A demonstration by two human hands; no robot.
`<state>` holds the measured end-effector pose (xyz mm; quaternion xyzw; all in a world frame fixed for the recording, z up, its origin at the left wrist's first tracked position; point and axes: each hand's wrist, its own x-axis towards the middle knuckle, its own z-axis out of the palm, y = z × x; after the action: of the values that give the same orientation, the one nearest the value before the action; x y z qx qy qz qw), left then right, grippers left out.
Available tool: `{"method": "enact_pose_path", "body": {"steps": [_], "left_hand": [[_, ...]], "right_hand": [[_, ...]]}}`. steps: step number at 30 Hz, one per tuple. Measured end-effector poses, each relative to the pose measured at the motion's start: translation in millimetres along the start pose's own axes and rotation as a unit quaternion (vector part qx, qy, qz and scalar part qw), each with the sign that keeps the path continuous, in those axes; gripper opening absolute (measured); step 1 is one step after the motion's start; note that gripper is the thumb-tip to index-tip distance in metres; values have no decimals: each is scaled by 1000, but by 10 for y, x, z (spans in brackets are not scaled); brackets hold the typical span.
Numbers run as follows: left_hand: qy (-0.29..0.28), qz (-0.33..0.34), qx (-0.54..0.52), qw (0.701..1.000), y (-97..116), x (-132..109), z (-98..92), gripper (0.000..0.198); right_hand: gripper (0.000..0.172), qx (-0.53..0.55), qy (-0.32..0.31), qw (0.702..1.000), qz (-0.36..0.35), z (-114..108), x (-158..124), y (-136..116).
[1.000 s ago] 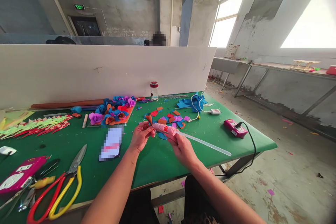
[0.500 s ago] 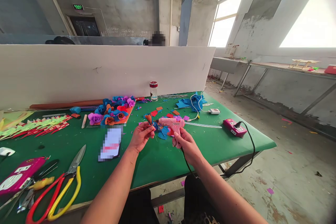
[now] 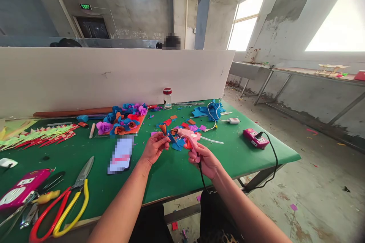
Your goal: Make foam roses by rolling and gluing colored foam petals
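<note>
My left hand [image 3: 154, 147] is closed in a pinch on a small orange and blue foam flower bud [image 3: 163, 128], held just above the green table [image 3: 171, 171]. My right hand [image 3: 205, 158] grips the handle of a pink hot glue gun [image 3: 188, 137]. The gun's nozzle points left and sits right beside the bud. A clear glue stick [image 3: 212, 141] juts from the back of the gun. Its black cord drops from the handle over the table's front edge.
Cut foam petals [image 3: 186, 124] lie just behind my hands. Finished foam roses [image 3: 122, 119] sit further left, a small jar [image 3: 167, 98] behind. A phone [image 3: 121, 155], large scissors [image 3: 68, 197], pink power strips [image 3: 256, 138] and a white divider board [image 3: 114, 76] surround the work area.
My right hand turned the glue gun from lying along the palm to gripped by its handle, and brought the nozzle up to the bud. The left hand stayed nearly still.
</note>
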<state>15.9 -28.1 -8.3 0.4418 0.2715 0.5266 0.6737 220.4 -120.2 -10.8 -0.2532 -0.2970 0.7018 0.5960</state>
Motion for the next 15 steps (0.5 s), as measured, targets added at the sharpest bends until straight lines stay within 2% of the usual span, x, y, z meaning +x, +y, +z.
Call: {"method": "enact_pose_path", "body": {"steps": [7, 15], "left_hand": [[5, 1, -5, 1000, -21, 14, -25, 31], [6, -3, -9, 1000, -19, 6, -8, 31]], "right_hand": [[17, 98, 11, 995, 5, -42, 4, -50], [11, 91, 32, 995, -37, -117, -13, -286]]}}
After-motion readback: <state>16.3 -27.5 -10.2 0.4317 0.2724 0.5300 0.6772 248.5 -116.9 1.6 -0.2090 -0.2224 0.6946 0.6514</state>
